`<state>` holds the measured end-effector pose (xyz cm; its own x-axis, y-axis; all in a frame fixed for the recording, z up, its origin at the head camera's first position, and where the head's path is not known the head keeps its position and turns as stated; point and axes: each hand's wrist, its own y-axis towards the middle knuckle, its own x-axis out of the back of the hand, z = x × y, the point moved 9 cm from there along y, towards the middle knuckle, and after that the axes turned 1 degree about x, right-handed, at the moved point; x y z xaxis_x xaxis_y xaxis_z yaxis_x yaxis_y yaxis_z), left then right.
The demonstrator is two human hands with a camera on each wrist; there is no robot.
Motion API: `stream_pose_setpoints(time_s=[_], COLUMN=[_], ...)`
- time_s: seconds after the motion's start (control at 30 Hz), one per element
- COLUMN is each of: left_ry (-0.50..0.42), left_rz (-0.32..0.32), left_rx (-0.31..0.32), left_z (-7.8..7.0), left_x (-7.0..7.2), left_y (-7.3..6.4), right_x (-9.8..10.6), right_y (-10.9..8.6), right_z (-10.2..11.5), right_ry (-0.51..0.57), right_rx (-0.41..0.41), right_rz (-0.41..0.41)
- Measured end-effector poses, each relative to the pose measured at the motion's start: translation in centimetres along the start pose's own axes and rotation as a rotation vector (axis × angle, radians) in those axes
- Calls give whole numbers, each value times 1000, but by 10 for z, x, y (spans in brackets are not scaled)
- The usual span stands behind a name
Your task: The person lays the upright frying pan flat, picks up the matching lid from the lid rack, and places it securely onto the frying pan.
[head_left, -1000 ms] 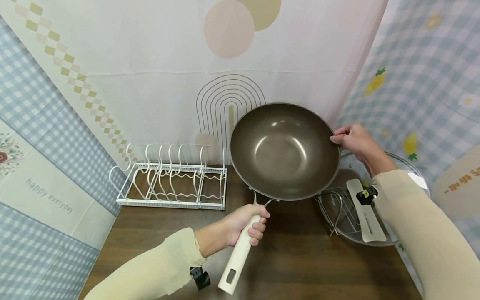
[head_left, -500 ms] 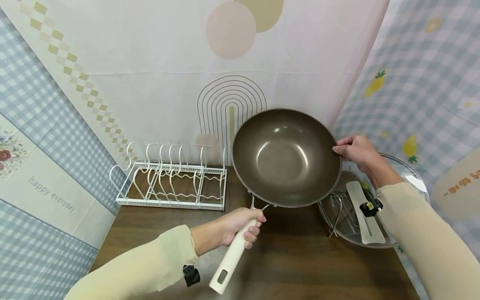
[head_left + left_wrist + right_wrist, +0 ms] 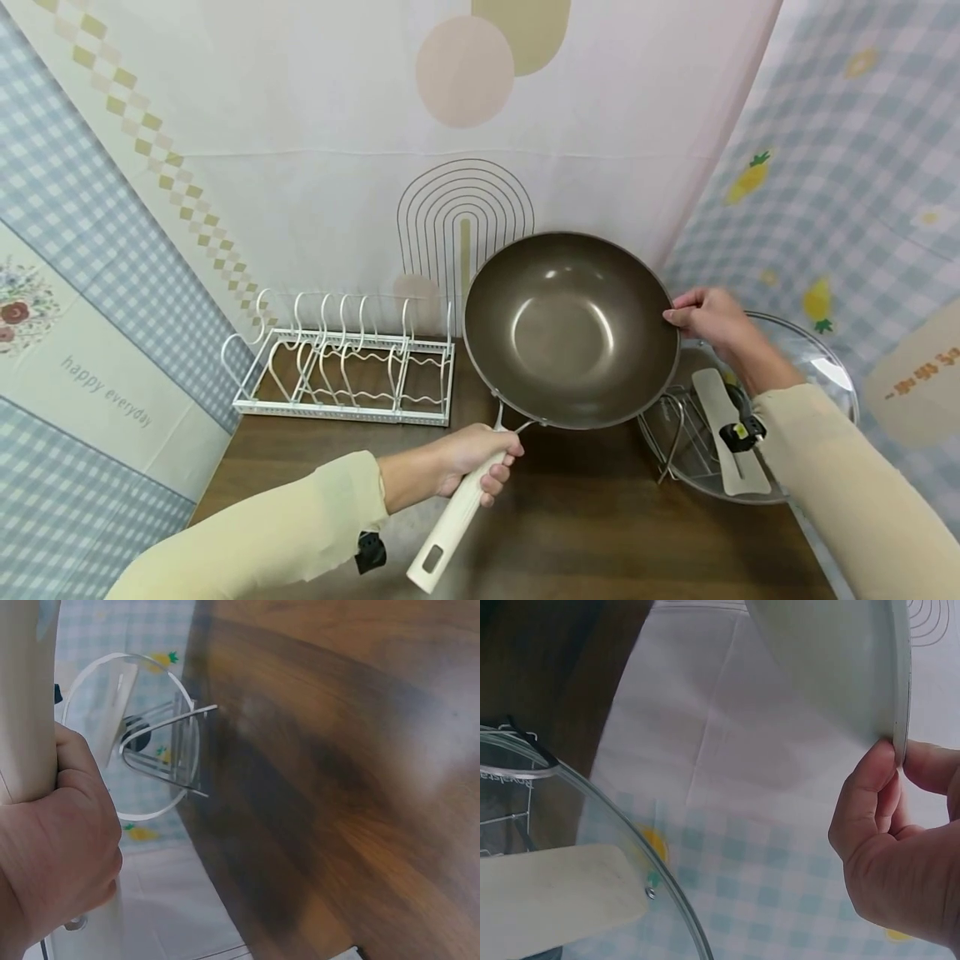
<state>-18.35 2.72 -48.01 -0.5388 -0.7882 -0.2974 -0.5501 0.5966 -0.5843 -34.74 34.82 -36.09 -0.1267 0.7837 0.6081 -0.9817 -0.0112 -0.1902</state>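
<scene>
A wok [image 3: 562, 325] with a brown inside is held up above the table, its bowl tilted toward the head camera. My left hand [image 3: 476, 462] grips its cream handle [image 3: 450, 533] near the bowl; the left wrist view shows that hand [image 3: 64, 832] curled round the handle. On the far side my right hand [image 3: 712, 321] pinches the rim between thumb and fingers. In the right wrist view the same hand [image 3: 900, 825] holds the edge of the pale outer wall [image 3: 840, 667].
A white wire rack [image 3: 345, 375] with upright loops stands at the back left of the wooden table [image 3: 600, 533]. At the right, a glass lid [image 3: 832, 358] leans in a metal stand [image 3: 675, 442], with a cream spatula [image 3: 731, 433] in front. Patterned cloth covers the walls.
The wok has come down slightly in the head view, both hands moving with it and keeping their hold. Its handle end has swung to the left.
</scene>
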Motion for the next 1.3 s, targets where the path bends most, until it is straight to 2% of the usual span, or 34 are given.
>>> stream_pose_setpoints(time_s=[0.13,0.37,0.5,0.57,0.8,0.9,1.3], left_ry=[30,99,138,143,151,170,227], left_rz=[-26,-35,-78,-98,-95,-119,-196], left_rx=[-6,-5,-16,-17,-30,-42,-94], left_z=[0,2,4,7,15,17,11], left_x=[4,12,21,25,26,30,46], left_y=[-1,-1,0,1,5,5,4], right_x=[-4,-10,-15,-18,-24,-27,-31], right_y=[-1,0,-2,-3,-9,-10,-16], right_z=[-4,-4,-1,0,-11,-14,-17], right_ry=[0,-2,24,34,15,48,73], right_rx=[-18,-10,2,4,-24,-21,-22], right_rz=[11,28,15,9,20,19,4])
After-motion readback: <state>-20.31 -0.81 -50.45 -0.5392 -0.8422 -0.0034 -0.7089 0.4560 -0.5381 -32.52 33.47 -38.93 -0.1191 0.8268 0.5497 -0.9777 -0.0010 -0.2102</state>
